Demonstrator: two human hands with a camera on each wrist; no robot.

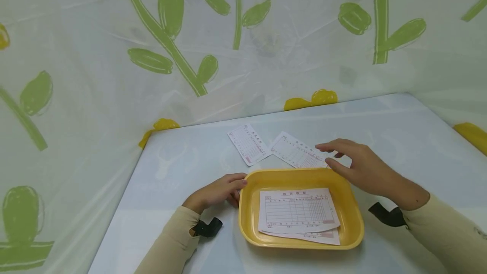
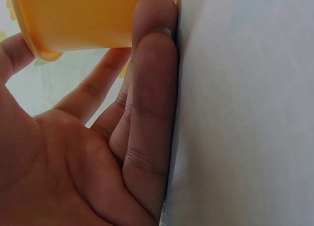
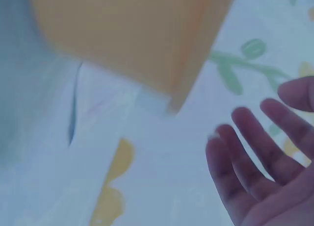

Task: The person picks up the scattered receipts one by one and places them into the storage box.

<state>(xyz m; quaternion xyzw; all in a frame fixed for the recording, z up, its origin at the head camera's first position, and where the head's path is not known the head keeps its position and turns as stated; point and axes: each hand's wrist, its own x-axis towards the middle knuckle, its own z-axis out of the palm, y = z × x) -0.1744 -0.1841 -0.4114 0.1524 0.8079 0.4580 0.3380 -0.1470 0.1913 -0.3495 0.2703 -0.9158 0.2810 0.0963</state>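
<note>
A yellow plastic tray (image 1: pixel 300 242) stands on the table with printed paper forms (image 1: pixel 298 210) lying overlapped inside. At its left end my left hand (image 1: pixel 220 191) holds the rim. In the left wrist view, the thumb (image 2: pixel 17 54) is at the rim, and the lower fingers (image 2: pixel 152 88) lie along the table against the tray's outer wall. My right hand (image 1: pixel 357 162), with nothing in it, hovers over the tray's far right corner, fingers loosely bent. Its fingertips reach toward a printed slip (image 1: pixel 298 150) behind the tray. The right wrist view shows these fingers (image 3: pixel 265 142) spread apart, beside the blurred tray.
Another printed slip (image 1: pixel 249 143) lies behind the tray, to the left, its corner meeting the first slip. The pale table (image 1: pixel 182 160) ends at a hanging sheet (image 1: pixel 266 62) with green and yellow plant prints. Dark wrist-worn devices (image 1: pixel 208 226) sit under both sleeves.
</note>
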